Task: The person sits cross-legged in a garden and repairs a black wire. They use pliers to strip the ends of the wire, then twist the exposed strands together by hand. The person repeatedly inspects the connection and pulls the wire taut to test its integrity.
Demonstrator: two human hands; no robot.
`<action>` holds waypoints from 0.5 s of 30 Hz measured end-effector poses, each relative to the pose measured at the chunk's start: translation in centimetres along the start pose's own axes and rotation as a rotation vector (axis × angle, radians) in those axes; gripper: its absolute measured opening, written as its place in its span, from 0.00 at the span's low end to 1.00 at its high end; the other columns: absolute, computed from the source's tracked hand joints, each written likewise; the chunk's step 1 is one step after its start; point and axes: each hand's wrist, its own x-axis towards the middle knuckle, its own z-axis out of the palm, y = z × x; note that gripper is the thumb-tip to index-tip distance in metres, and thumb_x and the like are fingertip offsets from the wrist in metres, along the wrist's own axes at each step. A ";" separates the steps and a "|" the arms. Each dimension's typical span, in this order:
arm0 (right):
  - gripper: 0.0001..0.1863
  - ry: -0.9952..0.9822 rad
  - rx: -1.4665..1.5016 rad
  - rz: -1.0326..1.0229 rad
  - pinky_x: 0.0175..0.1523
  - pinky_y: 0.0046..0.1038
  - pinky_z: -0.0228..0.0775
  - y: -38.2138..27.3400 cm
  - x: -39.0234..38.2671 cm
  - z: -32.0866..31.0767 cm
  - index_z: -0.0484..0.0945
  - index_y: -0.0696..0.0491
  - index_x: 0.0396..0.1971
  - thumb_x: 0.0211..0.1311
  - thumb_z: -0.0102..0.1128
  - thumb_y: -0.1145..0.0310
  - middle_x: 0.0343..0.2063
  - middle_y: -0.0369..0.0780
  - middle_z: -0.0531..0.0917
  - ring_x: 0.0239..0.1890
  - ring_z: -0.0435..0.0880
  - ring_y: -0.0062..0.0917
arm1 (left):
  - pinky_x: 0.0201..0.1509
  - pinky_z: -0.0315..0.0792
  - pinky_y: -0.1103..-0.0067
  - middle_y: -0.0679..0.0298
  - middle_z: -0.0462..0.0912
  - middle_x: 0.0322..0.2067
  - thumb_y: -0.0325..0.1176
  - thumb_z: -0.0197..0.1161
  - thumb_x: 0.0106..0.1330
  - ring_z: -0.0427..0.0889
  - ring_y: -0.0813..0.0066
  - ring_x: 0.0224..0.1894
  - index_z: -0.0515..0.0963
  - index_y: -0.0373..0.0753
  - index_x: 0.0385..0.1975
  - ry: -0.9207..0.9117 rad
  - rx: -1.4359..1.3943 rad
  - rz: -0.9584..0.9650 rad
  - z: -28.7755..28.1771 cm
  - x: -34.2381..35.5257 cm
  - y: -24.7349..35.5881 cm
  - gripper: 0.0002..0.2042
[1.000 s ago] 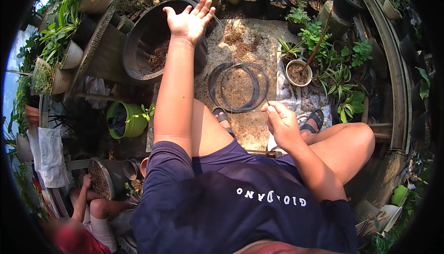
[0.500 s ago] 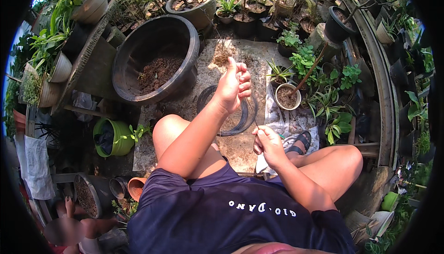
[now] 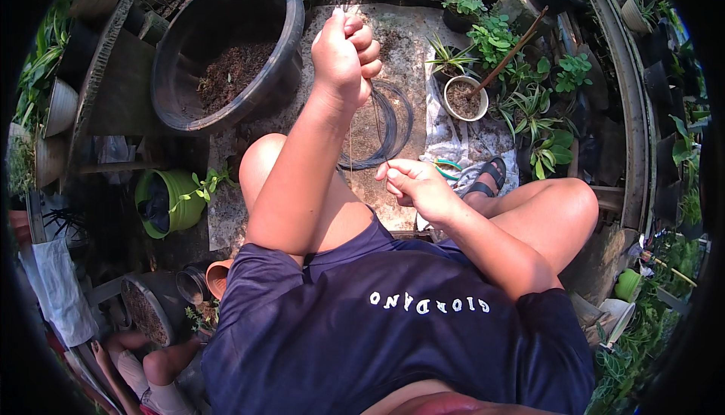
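My left hand (image 3: 343, 56) is raised near the top centre, fingers closed round thin wires that stick up above the fist and hang below it. Lower and to the right, my right hand (image 3: 414, 188) pinches a thin wire between thumb and forefinger. A loose coil of dark wire (image 3: 391, 132) lies beneath my hands on a stained pale board (image 3: 226, 226). Behind my right hand, a green-handled tool (image 3: 447, 169), perhaps pliers, rests on a white cloth (image 3: 442, 132), partly hidden.
A large black pot (image 3: 189, 120) with soil stands left-front, a green pot (image 3: 174, 219) below it. A cream pot with a stick (image 3: 477, 113) and leafy plants line the right. Another person (image 3: 158, 370) sits at lower left, beside a soil-filled container (image 3: 147, 309).
My left hand, open with spread fingers a second ago, has closed on the wires, dipped, then risen away from me. My right hand has shifted leftward, still pinching.
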 end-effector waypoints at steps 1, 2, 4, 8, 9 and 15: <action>0.11 0.005 0.048 0.024 0.26 0.15 0.49 -0.1 0.2 0.1 0.76 0.53 0.42 0.76 0.46 0.64 0.20 0.26 0.65 0.20 0.56 0.10 | 0.15 0.41 0.83 0.77 0.53 0.15 0.46 0.39 0.77 0.47 0.85 0.15 0.60 0.50 0.22 -0.007 0.028 0.008 0.0 -0.2 0.3 0.18; 0.11 -0.005 0.076 0.052 0.26 0.15 0.49 -0.1 0.3 -0.1 0.76 0.53 0.42 0.76 0.46 0.64 0.20 0.26 0.65 0.19 0.56 0.10 | 0.15 0.41 0.83 0.77 0.53 0.15 0.46 0.39 0.77 0.48 0.85 0.15 0.60 0.50 0.22 0.000 0.047 0.029 -0.1 -0.4 0.4 0.18; 0.11 -0.024 0.140 0.101 0.24 0.16 0.48 -0.2 0.5 -0.3 0.76 0.53 0.41 0.76 0.46 0.64 0.19 0.26 0.65 0.17 0.54 0.10 | 0.15 0.41 0.82 0.76 0.54 0.15 0.46 0.39 0.77 0.48 0.85 0.15 0.60 0.50 0.22 0.007 0.092 0.070 -0.1 -1.0 0.6 0.18; 0.10 -0.013 0.105 0.083 0.23 0.16 0.48 -0.8 0.6 0.2 0.75 0.51 0.38 0.76 0.46 0.63 0.18 0.25 0.65 0.15 0.53 0.09 | 0.15 0.41 0.82 0.76 0.54 0.15 0.47 0.40 0.77 0.48 0.85 0.15 0.60 0.49 0.23 0.029 0.105 0.206 -0.2 -1.8 1.2 0.17; 0.10 -0.005 0.117 0.087 0.23 0.15 0.48 -0.8 0.7 0.3 0.75 0.50 0.37 0.76 0.46 0.63 0.17 0.25 0.65 0.14 0.54 0.09 | 0.15 0.41 0.82 0.76 0.54 0.16 0.47 0.41 0.77 0.48 0.85 0.15 0.60 0.48 0.24 0.015 0.089 0.238 -0.3 -1.9 1.2 0.17; 0.10 -0.024 0.071 -0.006 0.22 0.15 0.49 1.1 1.9 0.0 0.75 0.52 0.40 0.75 0.45 0.66 0.21 0.27 0.71 0.16 0.59 0.09 | 0.15 0.44 0.84 0.75 0.55 0.17 0.50 0.40 0.78 0.50 0.86 0.15 0.61 0.46 0.28 -0.080 0.167 0.320 -0.7 -2.0 0.4 0.18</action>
